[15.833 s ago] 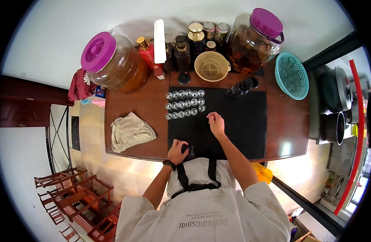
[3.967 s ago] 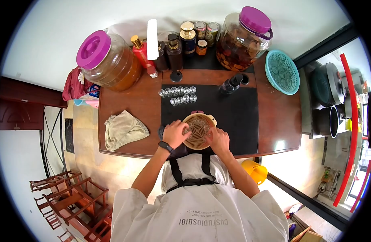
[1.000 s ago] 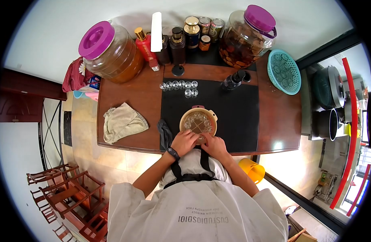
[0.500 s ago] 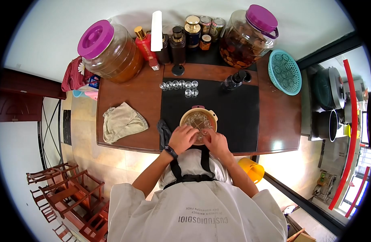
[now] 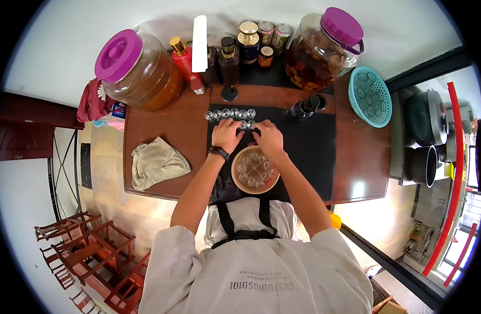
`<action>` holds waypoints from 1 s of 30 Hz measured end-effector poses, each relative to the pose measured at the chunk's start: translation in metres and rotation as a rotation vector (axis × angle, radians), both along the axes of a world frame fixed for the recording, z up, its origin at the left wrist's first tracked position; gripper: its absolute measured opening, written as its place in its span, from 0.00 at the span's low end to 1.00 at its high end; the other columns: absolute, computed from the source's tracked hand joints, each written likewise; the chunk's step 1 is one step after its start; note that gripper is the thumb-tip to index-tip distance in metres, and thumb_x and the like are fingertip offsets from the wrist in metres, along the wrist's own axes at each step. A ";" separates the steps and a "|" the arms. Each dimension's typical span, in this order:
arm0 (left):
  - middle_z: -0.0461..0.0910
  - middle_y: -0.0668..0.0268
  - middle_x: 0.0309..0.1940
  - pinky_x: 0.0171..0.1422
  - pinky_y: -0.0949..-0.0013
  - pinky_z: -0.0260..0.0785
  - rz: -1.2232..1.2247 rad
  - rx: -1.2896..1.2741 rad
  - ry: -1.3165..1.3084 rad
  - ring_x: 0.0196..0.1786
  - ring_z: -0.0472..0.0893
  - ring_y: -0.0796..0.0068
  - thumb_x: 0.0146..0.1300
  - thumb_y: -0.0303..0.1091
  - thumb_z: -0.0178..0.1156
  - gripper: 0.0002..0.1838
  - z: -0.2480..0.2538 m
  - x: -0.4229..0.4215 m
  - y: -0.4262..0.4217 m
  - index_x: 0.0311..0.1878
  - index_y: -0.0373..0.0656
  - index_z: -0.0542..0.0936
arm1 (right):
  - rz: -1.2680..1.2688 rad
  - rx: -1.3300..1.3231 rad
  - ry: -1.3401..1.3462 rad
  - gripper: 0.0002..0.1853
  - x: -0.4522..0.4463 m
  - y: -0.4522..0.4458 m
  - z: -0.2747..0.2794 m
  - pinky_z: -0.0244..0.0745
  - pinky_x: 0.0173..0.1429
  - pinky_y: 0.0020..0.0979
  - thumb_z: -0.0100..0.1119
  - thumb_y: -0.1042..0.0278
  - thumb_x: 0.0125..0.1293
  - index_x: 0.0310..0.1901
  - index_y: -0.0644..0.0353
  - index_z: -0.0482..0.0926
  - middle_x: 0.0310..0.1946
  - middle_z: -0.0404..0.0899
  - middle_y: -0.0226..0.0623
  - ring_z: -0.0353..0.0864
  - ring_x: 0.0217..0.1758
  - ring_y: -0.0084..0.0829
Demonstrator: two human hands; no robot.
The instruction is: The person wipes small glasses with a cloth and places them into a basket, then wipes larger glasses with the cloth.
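Several small clear glasses [image 5: 225,113] stand in a row on the black mat [image 5: 308,152], with two more glasses [image 5: 246,125] just in front of them. My left hand [image 5: 228,136] reaches to the left one of these two, its fingers closed at the glass. At the right one is my right hand [image 5: 268,137], thumb and fingers closed on its side. Between my forearms, near the table's front edge, sits a round beige basket [image 5: 235,180] with several clear glasses [image 5: 255,170] inside.
Two big jars with purple lids, an amber one [image 5: 151,78] and a dark one [image 5: 316,57], flank bottles [image 5: 229,63] and cans at the back. A teal basket [image 5: 385,102] of glasses is right, a cloth [image 5: 159,162] left. A black bottle [image 5: 303,108] lies behind the mat's middle.
Both hands have moved from the beige basket forward to the two front glasses. Compared with the earlier frames, fewer glasses stand on the mat and more are in the basket.
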State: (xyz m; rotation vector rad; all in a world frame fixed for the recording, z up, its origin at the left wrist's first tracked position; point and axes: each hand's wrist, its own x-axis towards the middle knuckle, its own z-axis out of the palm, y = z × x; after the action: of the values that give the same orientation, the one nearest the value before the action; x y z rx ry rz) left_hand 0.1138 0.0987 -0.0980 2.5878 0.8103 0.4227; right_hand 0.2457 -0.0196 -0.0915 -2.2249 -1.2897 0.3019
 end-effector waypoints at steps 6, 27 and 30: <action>0.77 0.74 0.35 0.47 0.60 0.69 0.001 -0.002 0.138 0.47 0.77 0.68 0.54 0.37 0.67 0.05 -0.015 0.008 0.002 0.33 0.51 0.81 | -0.014 -0.019 -0.008 0.04 0.006 0.002 -0.011 0.77 0.48 0.38 0.64 0.69 0.56 0.34 0.54 0.85 0.38 0.79 0.30 0.80 0.47 0.37; 0.79 0.69 0.45 0.51 0.61 0.67 -0.132 -0.159 -0.237 0.50 0.76 0.64 0.49 0.30 0.69 0.23 0.038 -0.072 -0.107 0.51 0.49 0.79 | -0.196 0.276 0.341 0.19 -0.056 -0.123 0.064 0.72 0.34 0.27 0.68 0.76 0.54 0.50 0.61 0.80 0.33 0.77 0.36 0.77 0.32 0.28; 0.78 0.71 0.45 0.53 0.62 0.65 -0.127 -0.125 -0.198 0.52 0.74 0.65 0.49 0.30 0.68 0.21 0.031 -0.071 -0.107 0.50 0.50 0.79 | -0.149 0.251 0.290 0.17 -0.054 -0.122 0.056 0.73 0.37 0.27 0.68 0.75 0.53 0.47 0.60 0.81 0.35 0.79 0.34 0.78 0.33 0.28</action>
State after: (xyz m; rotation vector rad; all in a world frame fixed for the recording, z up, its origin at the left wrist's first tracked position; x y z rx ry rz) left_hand 0.0426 -0.0082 -0.0675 2.4184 0.5825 0.5614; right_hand 0.1919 -0.1421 -0.0355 -1.9671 -0.9479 0.3689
